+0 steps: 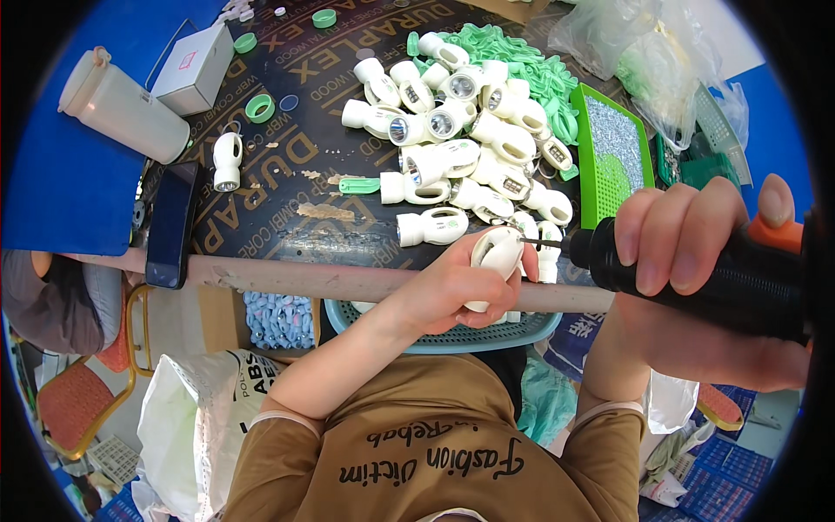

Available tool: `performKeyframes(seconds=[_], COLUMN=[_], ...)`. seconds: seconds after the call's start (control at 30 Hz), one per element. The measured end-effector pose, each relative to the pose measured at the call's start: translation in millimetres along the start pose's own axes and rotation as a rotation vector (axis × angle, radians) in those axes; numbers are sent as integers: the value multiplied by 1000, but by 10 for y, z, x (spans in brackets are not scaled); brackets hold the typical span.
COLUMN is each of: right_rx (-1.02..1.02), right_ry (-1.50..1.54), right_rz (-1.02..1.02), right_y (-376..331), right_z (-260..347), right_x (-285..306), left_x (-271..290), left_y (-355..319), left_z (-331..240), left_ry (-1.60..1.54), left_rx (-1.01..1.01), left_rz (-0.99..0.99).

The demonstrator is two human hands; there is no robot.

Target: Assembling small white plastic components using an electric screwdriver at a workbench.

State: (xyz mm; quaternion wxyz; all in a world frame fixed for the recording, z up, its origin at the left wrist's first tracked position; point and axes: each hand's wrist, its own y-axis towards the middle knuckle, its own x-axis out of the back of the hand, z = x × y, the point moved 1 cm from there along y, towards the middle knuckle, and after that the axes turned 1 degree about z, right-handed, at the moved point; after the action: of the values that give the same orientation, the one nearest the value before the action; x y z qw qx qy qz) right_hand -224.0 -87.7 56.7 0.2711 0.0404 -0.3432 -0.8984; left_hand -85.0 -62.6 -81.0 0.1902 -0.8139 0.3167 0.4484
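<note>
My left hand (pixel 448 291) grips a white plastic flashlight body (pixel 496 254) just above the table's front edge. My right hand (pixel 704 261) is wrapped around a black power screwdriver (pixel 696 274) with an orange end, held level. Its thin bit (pixel 544 246) points left and touches the side of the held flashlight body. Just beyond my hands lies a pile of several more white flashlight bodies (pixel 470 139), some showing their round lenses.
A green tray (pixel 596 148) of small screws sits right of the pile, green plastic parts (pixel 522 61) behind it. A black phone (pixel 170 222), a lone flashlight body (pixel 228 161), a white jug (pixel 122 104) and a white box (pixel 196 65) lie left. A teal basket (pixel 487 335) sits below the table edge.
</note>
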Motion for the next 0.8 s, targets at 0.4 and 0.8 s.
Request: performKeyframes(seconds=[0.4, 0.8], right_rx=[42, 155], right_ry=[-41, 64], right_rz=[46, 25], right_y=[67, -100], right_z=[-44, -311], right_x=[-147, -190], left_x=[-28, 3], left_y=[-27, -52], left_z=[-32, -32], left_ry=[-3, -83], left_rx=[30, 42], left_rz=[-31, -153])
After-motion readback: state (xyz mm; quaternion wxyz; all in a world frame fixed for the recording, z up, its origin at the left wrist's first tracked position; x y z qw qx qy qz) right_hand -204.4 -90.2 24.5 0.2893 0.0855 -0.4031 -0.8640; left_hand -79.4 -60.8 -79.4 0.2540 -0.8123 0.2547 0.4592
